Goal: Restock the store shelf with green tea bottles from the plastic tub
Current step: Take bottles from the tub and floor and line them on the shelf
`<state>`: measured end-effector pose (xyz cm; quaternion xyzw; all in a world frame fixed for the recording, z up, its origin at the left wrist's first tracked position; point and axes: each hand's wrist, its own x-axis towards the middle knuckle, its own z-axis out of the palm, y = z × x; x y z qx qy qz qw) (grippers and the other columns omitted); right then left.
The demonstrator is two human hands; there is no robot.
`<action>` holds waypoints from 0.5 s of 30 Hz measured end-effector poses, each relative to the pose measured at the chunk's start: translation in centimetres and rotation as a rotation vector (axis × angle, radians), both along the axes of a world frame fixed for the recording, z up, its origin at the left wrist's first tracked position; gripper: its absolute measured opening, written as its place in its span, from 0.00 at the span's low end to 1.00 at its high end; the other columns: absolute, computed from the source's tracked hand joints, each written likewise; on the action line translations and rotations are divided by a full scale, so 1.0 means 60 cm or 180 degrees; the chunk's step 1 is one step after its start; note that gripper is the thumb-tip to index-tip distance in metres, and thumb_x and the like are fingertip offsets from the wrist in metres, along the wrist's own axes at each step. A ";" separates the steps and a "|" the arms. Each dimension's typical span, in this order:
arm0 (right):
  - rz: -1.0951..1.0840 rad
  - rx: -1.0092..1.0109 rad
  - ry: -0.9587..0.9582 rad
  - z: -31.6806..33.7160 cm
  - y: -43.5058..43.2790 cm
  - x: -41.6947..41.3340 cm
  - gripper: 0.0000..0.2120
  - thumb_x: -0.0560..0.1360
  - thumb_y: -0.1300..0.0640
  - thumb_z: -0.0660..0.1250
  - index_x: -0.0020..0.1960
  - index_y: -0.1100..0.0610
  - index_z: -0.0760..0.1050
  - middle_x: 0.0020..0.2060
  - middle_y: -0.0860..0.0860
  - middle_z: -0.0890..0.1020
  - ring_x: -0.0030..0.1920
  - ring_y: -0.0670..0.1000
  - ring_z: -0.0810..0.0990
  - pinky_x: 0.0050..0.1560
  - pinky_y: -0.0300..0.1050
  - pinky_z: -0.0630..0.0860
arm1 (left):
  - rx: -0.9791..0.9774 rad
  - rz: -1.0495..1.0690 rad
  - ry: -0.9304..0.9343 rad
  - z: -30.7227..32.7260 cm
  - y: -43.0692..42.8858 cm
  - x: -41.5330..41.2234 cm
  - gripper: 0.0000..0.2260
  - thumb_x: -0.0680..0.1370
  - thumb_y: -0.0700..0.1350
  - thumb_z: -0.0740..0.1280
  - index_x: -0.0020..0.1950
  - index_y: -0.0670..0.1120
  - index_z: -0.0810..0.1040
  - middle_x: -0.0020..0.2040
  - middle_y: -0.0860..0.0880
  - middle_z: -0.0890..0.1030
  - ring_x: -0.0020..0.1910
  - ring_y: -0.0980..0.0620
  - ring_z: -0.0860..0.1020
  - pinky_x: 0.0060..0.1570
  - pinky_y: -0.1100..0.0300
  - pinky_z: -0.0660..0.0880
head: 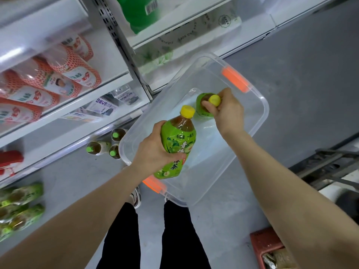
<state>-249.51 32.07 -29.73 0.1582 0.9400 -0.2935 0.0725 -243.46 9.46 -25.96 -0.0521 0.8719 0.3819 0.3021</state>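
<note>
Over grey floor, green-labelled tea bottle [177,141] has yellow cap.

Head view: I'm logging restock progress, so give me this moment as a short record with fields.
left hand: grips the body of a green tea bottle, held above the tub
right hand: grip around the neck of a second bottle standing in the tub
tub: clear plastic, orange handles, on the floor; no other bottles seen inside
shelf side: three green-capped bottles upright next to the tub
</note>
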 end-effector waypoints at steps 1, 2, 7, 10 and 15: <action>-0.0014 -0.0073 0.0004 -0.008 -0.002 0.005 0.23 0.72 0.45 0.74 0.56 0.60 0.71 0.51 0.57 0.77 0.51 0.60 0.74 0.50 0.55 0.73 | -0.0002 -0.0007 0.0002 0.000 -0.001 0.001 0.44 0.60 0.57 0.82 0.69 0.56 0.62 0.52 0.59 0.76 0.50 0.54 0.75 0.52 0.61 0.68; -0.0017 -0.0171 -0.0034 -0.016 0.001 0.007 0.27 0.70 0.48 0.76 0.60 0.60 0.70 0.55 0.58 0.74 0.55 0.60 0.73 0.55 0.55 0.72 | -0.0007 -0.0008 0.0005 -0.001 -0.003 0.001 0.44 0.60 0.57 0.82 0.69 0.56 0.62 0.53 0.58 0.76 0.51 0.52 0.76 0.52 0.60 0.69; 0.0554 0.0036 -0.0785 -0.050 0.045 -0.009 0.50 0.60 0.61 0.81 0.77 0.52 0.61 0.71 0.57 0.66 0.67 0.64 0.68 0.67 0.51 0.64 | 0.0032 0.0099 -0.0055 -0.005 -0.006 -0.004 0.44 0.60 0.56 0.81 0.70 0.55 0.62 0.53 0.58 0.76 0.53 0.51 0.77 0.56 0.57 0.71; 0.0492 -0.0244 -0.0761 -0.061 0.046 -0.019 0.49 0.60 0.63 0.81 0.75 0.52 0.62 0.71 0.55 0.68 0.67 0.62 0.70 0.66 0.51 0.68 | 0.0077 0.0166 -0.0097 -0.009 -0.007 -0.008 0.44 0.60 0.57 0.81 0.70 0.55 0.62 0.52 0.58 0.77 0.51 0.53 0.76 0.54 0.59 0.70; 0.0329 -0.0440 -0.0615 -0.067 0.036 -0.022 0.41 0.60 0.62 0.81 0.67 0.55 0.66 0.62 0.52 0.76 0.61 0.58 0.75 0.54 0.44 0.69 | 0.0210 0.0317 -0.0126 -0.011 -0.008 0.000 0.43 0.60 0.56 0.82 0.69 0.55 0.62 0.54 0.57 0.78 0.54 0.53 0.77 0.56 0.57 0.72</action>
